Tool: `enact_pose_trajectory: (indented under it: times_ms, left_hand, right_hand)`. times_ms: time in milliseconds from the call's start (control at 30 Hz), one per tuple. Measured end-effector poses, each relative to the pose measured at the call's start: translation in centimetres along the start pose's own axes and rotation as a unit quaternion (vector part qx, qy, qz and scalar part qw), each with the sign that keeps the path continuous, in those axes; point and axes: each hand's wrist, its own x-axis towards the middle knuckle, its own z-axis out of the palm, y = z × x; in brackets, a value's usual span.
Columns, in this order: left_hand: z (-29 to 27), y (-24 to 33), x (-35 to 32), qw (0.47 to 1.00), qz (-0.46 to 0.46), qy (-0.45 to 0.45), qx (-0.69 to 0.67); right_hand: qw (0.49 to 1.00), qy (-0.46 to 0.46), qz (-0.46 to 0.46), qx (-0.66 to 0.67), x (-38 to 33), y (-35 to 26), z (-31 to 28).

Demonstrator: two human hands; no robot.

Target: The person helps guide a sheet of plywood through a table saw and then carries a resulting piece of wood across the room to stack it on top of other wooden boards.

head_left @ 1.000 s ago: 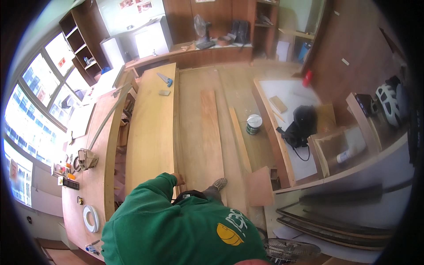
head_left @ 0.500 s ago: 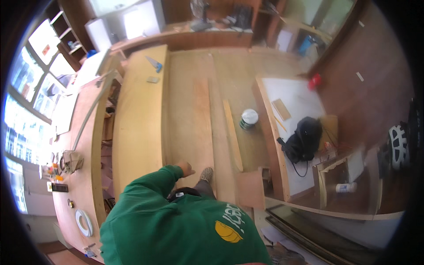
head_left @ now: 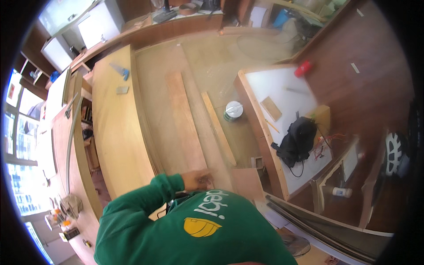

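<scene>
My left hand [head_left: 195, 180], in a green sleeve, is drawn across the front of my body. Its fingers look curled; whatever they may hold is too small and blurred to make out. Below that hand, a long wooden board [head_left: 187, 119] lies on the floor, with a narrower wood strip [head_left: 218, 128] to its right. On the left, a stack of plywood sheets [head_left: 117, 132] bears a handsaw with a blue handle [head_left: 126, 75] and a small flat block [head_left: 122, 90]. My right hand is out of sight.
A lidded tin [head_left: 233, 110] stands beside a white-topped wooden bench frame [head_left: 287, 187], which carries a black backpack [head_left: 298, 141] and a wood offcut [head_left: 271, 108]. At far left runs a workbench [head_left: 59, 154]. A brown panel [head_left: 248, 182] is near my hand.
My view has turned, so the room sits further left and tilted. My left hand has come in closer across my body, and my foot has gone out of sight.
</scene>
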Motion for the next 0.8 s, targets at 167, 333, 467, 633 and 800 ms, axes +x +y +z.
enact_pose_trajectory:
  times_ms: [167,333,467,633,800]
  left_hand:
    - [-6.7,6.1,-0.9,0.978,-0.059,-0.053,-0.192]
    - [-18.8,5.3,3.0,0.952,-0.036,0.223,-0.208]
    - [-31.1,-3.5,4.9,0.897,-0.076,0.433,-0.049]
    - [-37.0,-16.2,-2.4,0.822,-0.244,0.481,0.182]
    - [-36.2,-24.2,-14.2,0.753,-0.467,0.06,0.459]
  right_hand:
    - [0.998,0.061,-0.017,-0.002,4.0,-5.4,2.7]
    - [0.897,-0.04,-0.034,-0.439,11.7,-9.5,3.5]
    - [0.701,-0.049,-0.015,-0.711,23.7,-12.7,5.5]
    - [0.729,-0.045,-0.09,-0.677,29.2,-29.9,12.5]
    - [0.922,-0.108,-0.152,-0.339,29.3,-47.7,21.6]
